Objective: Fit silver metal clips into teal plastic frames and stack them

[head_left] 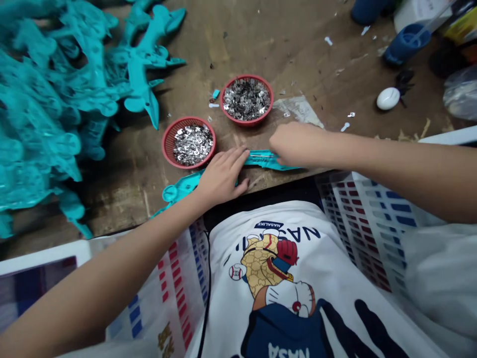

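Note:
A long teal plastic part [182,186] lies along the table's near edge, running beneath both hands. My left hand [222,175] is draped over its middle, fingertips on the far side and thumb on the near side, holding it against the table. Over the part's right end, my right hand [296,144] is closed in a fist; its fingertips are hidden, and whatever they pinch cannot be made out. A thin shiny metal line shows in the part between the hands. Just beyond stand two red baskets, one with bright metal clips [194,144], the other with darker ones [246,99].
Many teal parts [48,109] are heaped at the left. Blue cups [406,44] and a white egg-shaped object [388,98] lie at the right. Small metal pieces are scattered on the wooden table [298,59]. White plastic crates [372,209] flank my lap.

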A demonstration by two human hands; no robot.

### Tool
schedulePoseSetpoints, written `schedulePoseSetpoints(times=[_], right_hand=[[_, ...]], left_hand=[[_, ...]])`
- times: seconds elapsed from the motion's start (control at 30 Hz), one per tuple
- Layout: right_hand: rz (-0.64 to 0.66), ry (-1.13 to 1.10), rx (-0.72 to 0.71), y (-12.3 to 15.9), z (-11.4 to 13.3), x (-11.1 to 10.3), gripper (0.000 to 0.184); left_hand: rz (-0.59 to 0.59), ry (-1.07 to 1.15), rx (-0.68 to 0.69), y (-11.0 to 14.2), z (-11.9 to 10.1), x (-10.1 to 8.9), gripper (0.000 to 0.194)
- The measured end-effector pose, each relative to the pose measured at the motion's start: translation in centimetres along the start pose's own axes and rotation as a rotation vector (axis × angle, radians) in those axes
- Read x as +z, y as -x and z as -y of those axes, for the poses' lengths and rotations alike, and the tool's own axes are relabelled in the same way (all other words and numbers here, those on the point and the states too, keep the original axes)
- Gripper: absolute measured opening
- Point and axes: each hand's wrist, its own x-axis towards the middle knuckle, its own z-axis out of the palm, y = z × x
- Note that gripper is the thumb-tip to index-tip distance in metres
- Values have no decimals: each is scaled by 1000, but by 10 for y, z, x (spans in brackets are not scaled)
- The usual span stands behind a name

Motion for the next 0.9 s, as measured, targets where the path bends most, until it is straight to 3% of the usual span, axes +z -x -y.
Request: schedulePoseSetpoints(times=[0.1,0.17,0.27,0.37,0.67,0.9], right_hand=[[94,119,130,-2,-13,-27,9],[53,-6,150,-5,-15,-35,13],[-20,-274,77,-10,-7,-31,23],[-28,-355,18,-15,6,-18,22],[-78,-286,-66,-11,12,-11,23],[33,-147,-10,-4,26,-18,22]], left_hand=[[-11,-35,-1,0,-2,1,83],[0,-68,10,-1,-2,1,75],[5,-82,10,-2,-2,1,71],[-10,-72,12,-2,-1,3,72],[-12,-70,19,-3,-1,3,70],[2,-81,27,-3,-2,3,70]])
